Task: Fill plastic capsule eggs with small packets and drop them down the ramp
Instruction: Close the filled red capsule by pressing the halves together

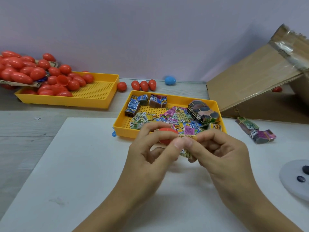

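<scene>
Both hands mid-fill: left hand (150, 154) grips a red egg half (164, 135), right hand (215, 153) pinches a folded packet (186, 137) at its mouth, not yet in. Loose packets remain in the near yellow tray (167, 94). Many red eggs (21, 71) wait at far left. Cardboard ramp (254, 77) sits right; looks like most work is left.

Table (25, 131) carries two yellow trays (100, 97), white board (83, 164), cardboard ramp (250, 84) (taped), loose eggs (144, 85).
</scene>
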Demonstrator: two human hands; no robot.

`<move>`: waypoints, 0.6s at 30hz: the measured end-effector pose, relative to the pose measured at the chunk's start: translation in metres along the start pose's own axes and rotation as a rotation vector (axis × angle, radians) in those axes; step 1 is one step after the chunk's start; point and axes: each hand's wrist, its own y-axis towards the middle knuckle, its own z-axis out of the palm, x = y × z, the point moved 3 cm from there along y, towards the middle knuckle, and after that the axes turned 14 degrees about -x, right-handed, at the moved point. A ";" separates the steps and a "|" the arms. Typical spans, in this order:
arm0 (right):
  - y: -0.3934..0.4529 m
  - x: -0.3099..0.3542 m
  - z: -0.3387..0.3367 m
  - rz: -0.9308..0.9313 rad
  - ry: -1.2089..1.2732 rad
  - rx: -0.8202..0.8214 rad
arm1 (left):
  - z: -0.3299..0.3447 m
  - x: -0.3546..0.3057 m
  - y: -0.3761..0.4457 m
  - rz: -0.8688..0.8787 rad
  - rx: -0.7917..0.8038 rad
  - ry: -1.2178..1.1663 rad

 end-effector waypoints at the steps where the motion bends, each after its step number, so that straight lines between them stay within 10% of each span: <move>1: 0.000 0.000 0.000 0.005 0.001 -0.003 | 0.001 0.000 0.000 0.011 0.004 0.006; 18: 0.006 -0.005 -0.003 0.123 0.090 0.071 | -0.007 0.006 0.009 -0.248 -0.017 -0.307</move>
